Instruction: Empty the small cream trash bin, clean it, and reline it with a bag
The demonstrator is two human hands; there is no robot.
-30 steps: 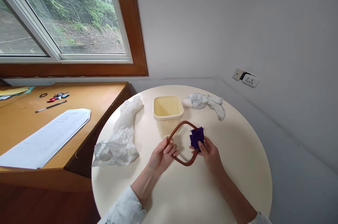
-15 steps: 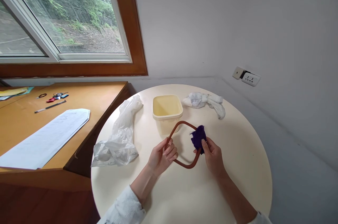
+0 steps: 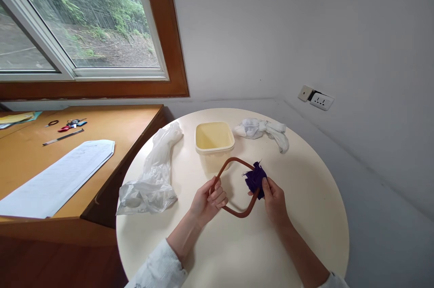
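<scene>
A brown, rounded-square frame, like a thick ring, is held up over the table. My left hand is closed around its left side. With thumb and fingers, my right hand presses a frayed dark purple cloth against the frame's right side. The cloth covers that stretch of the frame, and some of my right fingers are hidden behind it. Just beyond the frame stands an open pale-yellow plastic tub, its lower part partly behind the frame.
A crumpled clear plastic bag lies left on the round cream table, and a knotted white plastic bag at the back right. On the wooden desk are papers, keys and a pen. Walls border the table's back and right.
The purple cloth has bunched and shifted slightly on the frame's right side, with my right thumb a little farther right. My left hand and the frame are nearly still.
</scene>
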